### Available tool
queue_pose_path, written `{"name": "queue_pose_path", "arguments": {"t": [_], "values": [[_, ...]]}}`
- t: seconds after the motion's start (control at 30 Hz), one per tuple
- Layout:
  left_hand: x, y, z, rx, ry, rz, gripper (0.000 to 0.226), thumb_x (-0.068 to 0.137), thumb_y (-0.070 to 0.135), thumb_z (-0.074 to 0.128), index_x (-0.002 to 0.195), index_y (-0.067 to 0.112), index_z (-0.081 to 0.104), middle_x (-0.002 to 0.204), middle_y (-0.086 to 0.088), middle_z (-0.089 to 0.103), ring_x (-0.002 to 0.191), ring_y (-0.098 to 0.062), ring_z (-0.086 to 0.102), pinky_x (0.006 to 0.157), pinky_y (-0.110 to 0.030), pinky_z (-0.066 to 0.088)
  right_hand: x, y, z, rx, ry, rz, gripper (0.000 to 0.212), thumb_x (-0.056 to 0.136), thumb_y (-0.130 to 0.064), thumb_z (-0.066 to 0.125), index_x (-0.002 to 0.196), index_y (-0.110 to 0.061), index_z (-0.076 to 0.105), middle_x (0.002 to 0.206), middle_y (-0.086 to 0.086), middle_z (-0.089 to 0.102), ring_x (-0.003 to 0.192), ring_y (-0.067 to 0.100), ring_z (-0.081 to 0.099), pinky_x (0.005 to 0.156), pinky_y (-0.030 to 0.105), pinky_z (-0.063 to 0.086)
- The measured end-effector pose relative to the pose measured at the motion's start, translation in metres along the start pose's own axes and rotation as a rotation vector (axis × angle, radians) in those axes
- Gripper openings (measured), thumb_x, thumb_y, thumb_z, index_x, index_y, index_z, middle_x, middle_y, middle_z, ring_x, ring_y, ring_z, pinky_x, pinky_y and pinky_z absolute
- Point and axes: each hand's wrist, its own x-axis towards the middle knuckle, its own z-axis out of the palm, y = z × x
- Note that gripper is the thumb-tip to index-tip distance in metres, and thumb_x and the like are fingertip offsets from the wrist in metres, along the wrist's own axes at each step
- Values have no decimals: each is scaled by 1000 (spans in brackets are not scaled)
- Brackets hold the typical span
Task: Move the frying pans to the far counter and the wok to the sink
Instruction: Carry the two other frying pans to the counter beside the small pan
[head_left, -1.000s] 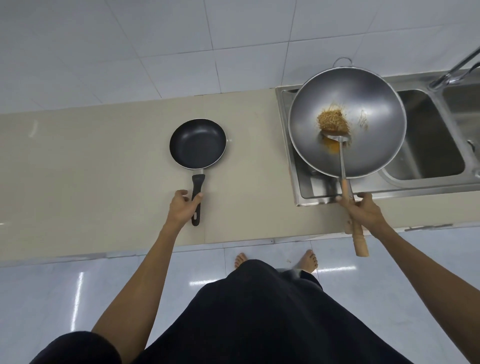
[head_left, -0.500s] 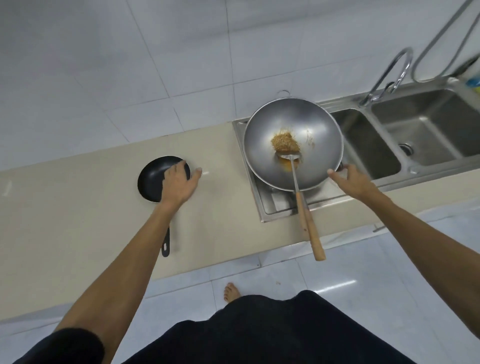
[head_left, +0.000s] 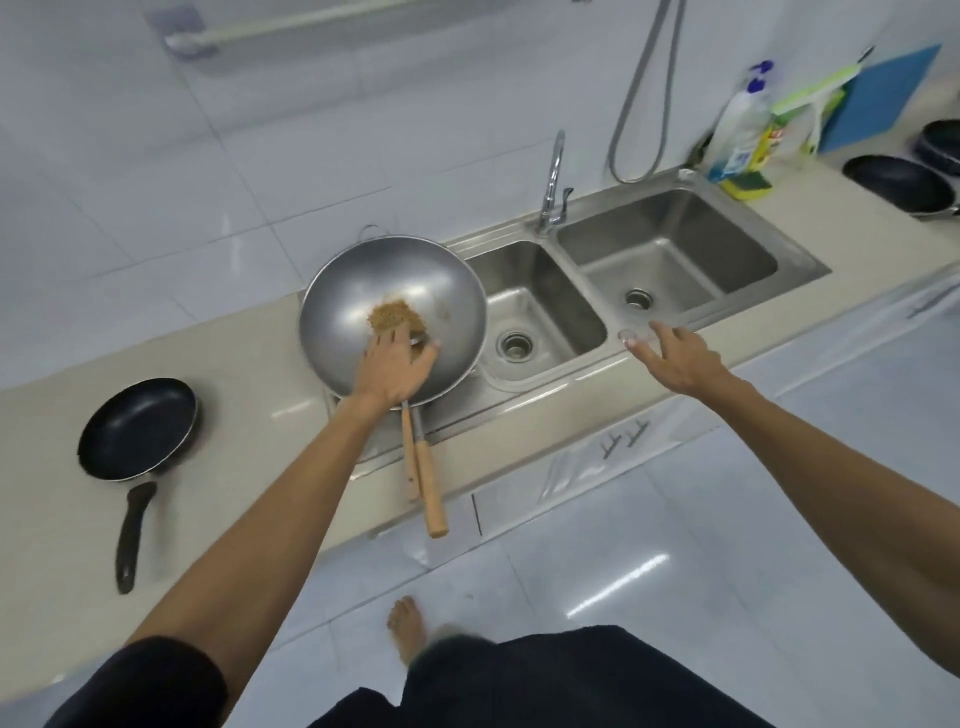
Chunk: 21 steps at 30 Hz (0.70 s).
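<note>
A long beige surface (head_left: 249, 415) runs along a white tiled wall, seen from above by a person standing at it. Set into the surface is one stainless steel sink (head_left: 779, 306) with two basins: a left basin (head_left: 540, 296) and a right basin (head_left: 675, 249), each with one round drain. One chrome tap (head_left: 553, 182) stands behind the divide between them.

One large steel wok (head_left: 358, 291) rests on the sink's left drainboard, just left of the left basin, its rim overlapping that basin's edge. A small heap of brown food (head_left: 395, 316) lies inside it. Two wooden handles (head_left: 427, 483) stick out from under its near rim, side by side past the surface edge: one belongs to the wok, the other to a utensil whose metal head is mostly hidden.

Three dark frying pans are in view. One frying pan (head_left: 136, 428) sits on the surface well left of the wok, its black handle pointing toward the person. Two more pans (head_left: 898, 184) sit on the surface far to the right, beyond the sink, one behind the other.

Two bare arms reach forward. The left hand (head_left: 397, 366) lies over the wok's near rim with fingers spread wide, holding nothing. The right hand (head_left: 670, 356) hovers over the sink's front edge below the right basin, also spread wide and empty.

One dish soap bottle (head_left: 740, 122) stands behind the sink's right corner, beside one yellow-green sponge (head_left: 748, 184)
</note>
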Motion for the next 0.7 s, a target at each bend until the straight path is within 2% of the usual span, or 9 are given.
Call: {"name": "queue_pose_path", "arguments": {"t": [0.13,0.3,0.53,0.7], "values": [[20,80,30,10,-31,46,78,96,64,31,153,11,35,157,-19,39,144,-38,33,116,-54,29,13,67,-42,-27,1,-10,82,98,-69,32,157,-12,32,162,23,33,148,42,30,118,59,26],[60,167,67,49,-103,162,71,101,54,40,154,8,35,157,-21,40,143,-38,36,116,-49,27,36,142,-85,19,36,-20,78,102,-59,35,152,1,36,160,27,36,148,42,31,119,56,26],[131,305,119,16,-230,335,75,99,60,41,155,11,35,158,-18,39,145,-34,36,117,-53,32,85,243,-138,12,64,72,79,103,-59,31,154,1,32,162,25,33,149,39,30,120,51,25],[204,400,156,44,-261,427,76,98,60,45,153,8,40,156,-16,44,144,-31,39,117,-45,31,131,317,-187,42,83,180,81,102,-62,32,150,3,36,158,26,38,146,39,32,117,50,27]]}}
